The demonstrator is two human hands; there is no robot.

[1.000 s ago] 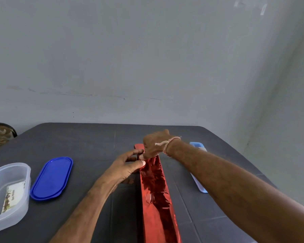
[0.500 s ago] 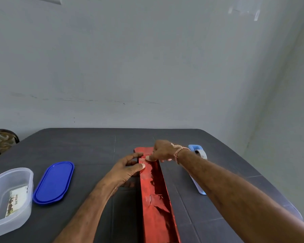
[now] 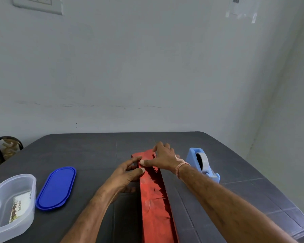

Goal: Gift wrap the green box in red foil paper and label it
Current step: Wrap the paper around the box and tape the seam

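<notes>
The red-foil box (image 3: pixel 154 204) is lying mid-worktop (image 3: pixel 77 151) as the right hand (image 3: pixel 163 157), just come down, is pressing its far end with flat spread fingers and the left hand (image 3: pixel 125 174) is pinching its side, probably sticking the paper shut.

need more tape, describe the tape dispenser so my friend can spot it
On the dark grey table, look right of the long red-wrapped box. The tape dispenser stands there beside the right hand: the only light blue wedge, with a pale roll inside.
</notes>
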